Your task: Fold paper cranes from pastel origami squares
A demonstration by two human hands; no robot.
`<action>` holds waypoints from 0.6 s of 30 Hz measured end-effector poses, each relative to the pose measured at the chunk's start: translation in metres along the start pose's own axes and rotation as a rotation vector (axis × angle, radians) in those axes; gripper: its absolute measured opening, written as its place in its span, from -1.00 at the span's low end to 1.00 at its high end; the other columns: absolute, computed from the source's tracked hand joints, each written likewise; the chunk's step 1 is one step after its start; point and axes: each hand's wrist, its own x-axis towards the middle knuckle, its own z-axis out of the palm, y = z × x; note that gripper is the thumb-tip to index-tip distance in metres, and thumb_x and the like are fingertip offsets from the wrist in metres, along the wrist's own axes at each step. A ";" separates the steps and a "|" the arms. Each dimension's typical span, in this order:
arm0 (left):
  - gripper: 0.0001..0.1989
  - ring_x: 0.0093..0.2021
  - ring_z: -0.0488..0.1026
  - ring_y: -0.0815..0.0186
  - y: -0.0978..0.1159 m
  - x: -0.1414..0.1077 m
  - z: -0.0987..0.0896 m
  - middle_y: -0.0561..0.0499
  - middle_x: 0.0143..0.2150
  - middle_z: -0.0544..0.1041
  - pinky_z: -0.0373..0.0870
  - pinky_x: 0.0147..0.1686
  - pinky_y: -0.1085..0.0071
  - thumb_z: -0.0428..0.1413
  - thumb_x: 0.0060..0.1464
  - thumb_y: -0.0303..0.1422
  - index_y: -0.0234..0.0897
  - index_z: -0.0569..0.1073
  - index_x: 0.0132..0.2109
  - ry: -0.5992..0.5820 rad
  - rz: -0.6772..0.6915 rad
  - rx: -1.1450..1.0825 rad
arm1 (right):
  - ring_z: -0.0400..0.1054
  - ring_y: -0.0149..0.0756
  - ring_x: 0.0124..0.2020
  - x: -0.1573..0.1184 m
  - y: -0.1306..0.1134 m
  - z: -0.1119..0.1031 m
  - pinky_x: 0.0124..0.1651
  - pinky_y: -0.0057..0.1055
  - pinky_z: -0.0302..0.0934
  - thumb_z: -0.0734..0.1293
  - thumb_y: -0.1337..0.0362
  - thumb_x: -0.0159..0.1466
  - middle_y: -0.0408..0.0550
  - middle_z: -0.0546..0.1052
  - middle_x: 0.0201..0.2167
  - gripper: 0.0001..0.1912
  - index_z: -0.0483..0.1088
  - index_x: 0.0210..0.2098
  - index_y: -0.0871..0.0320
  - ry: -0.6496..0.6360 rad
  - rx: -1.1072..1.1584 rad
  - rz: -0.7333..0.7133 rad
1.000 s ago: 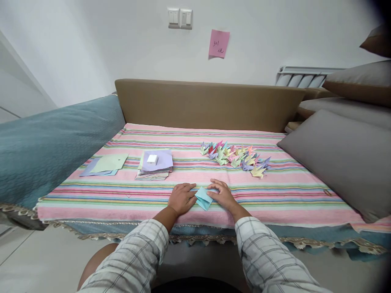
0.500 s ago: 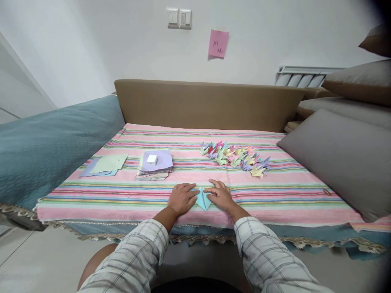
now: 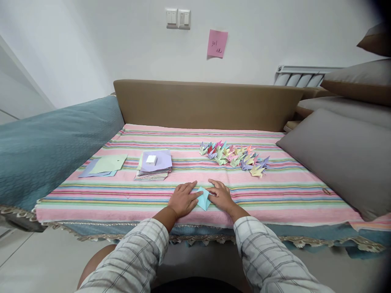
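Light-blue paper (image 3: 203, 201) lay partly hidden under our fingers, so we could not make out its full outline or count its layers. It sat near the front edge of the striped cloth (image 3: 100, 209), about midway along, folded small, with a pointed end towards us and slanting creases. Our left hand (image 3: 182, 199) was spread with fingertips on the paper's left side; our right hand (image 3: 222, 196) touched its right side, though we could not tell whether it pinched a layer. On the cloth's left part lay loose sheets (image 3: 106, 164) and a paper stack (image 3: 163, 158) topped by a small white object (image 3: 151, 160); right of its middle, folded cranes (image 3: 222, 156) crowded together, partly covering one another. A grey cushion (image 3: 336, 158) covered some of its right end.
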 end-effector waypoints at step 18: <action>-0.62 0.20 0.15 0.07 0.000 0.003 -0.001 0.01 0.30 0.14 0.10 0.08 0.06 -0.06 0.18 -0.20 0.11 0.31 0.14 -0.074 -0.013 0.004 | 0.07 -0.17 0.19 -0.003 0.006 0.001 0.20 -0.10 -0.10 0.18 0.16 0.22 -0.22 0.29 0.17 -0.69 0.49 -0.13 -0.14 0.085 0.115 -0.036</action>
